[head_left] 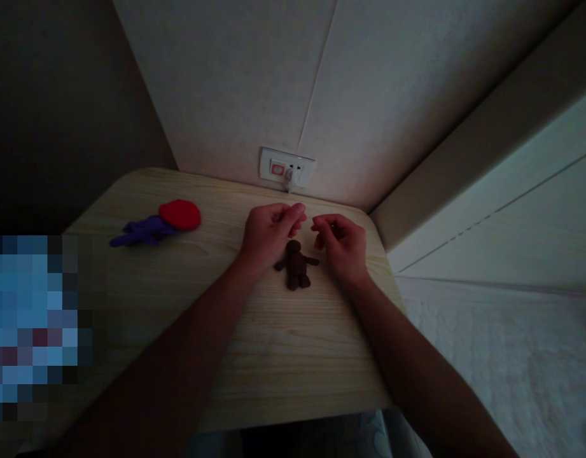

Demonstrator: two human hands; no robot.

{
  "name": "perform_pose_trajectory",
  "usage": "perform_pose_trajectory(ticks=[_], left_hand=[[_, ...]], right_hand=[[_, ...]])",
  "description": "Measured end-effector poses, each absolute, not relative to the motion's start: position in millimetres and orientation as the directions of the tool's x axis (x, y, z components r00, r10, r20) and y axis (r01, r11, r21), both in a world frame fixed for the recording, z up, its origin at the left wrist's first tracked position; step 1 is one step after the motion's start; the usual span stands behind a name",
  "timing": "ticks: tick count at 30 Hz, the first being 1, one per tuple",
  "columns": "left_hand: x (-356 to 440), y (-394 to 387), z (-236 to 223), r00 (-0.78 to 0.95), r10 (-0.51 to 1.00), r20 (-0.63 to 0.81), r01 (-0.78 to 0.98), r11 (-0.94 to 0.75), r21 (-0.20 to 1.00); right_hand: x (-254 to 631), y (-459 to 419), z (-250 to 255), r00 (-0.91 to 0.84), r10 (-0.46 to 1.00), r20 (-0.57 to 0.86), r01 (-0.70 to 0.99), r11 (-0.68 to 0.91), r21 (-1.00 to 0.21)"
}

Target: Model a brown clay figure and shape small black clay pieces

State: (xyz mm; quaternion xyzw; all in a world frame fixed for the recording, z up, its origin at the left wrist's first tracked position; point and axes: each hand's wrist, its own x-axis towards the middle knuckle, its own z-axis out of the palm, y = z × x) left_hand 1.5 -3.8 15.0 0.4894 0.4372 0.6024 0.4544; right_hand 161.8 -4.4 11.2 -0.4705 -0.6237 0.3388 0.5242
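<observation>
A small dark brown clay figure [297, 262] lies on the wooden table, with a round head, two arms spread sideways and two short legs. My left hand [272, 230] is just above and left of its head, thumb and fingers pinched together. Across a narrow gap, my right hand [344, 243] is closed in a similar pinch, near the figure's right-side arm. Whatever either pinch may hold is too small or hidden to make out. To the left, a flat red lump of clay [181, 215] touches an uneven purple lump of clay [147, 230].
The light wood tabletop [254, 356] meets the wall at the back. A wall socket [287, 168] with a plug [289, 179] and thin cable sits low behind my hands. White quilted bedding [502, 362] is on the right. The lower left is blurred into blocks.
</observation>
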Motion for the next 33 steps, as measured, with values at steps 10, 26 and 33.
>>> perform_pose_trajectory(ticks=[10, 26, 33], left_hand=[[3.3, -1.6, 14.0, -0.054, 0.992, 0.112, -0.269, -0.123, 0.955], [1.7, -2.1, 8.4, -0.010, 0.941, 0.338, 0.096, -0.335, 0.937], [2.0, -1.3, 5.9, -0.007, 0.935, 0.355, 0.109, -0.352, 0.930]], right_hand=[[164.0, -6.2, 11.3, -0.008, 0.950, 0.313, 0.270, 0.303, -0.914], [164.0, -3.7, 7.9, 0.015, 0.923, 0.385, 0.202, 0.374, -0.905], [165.5, -5.1, 9.4, -0.027, 0.896, 0.444, 0.249, 0.436, -0.865]])
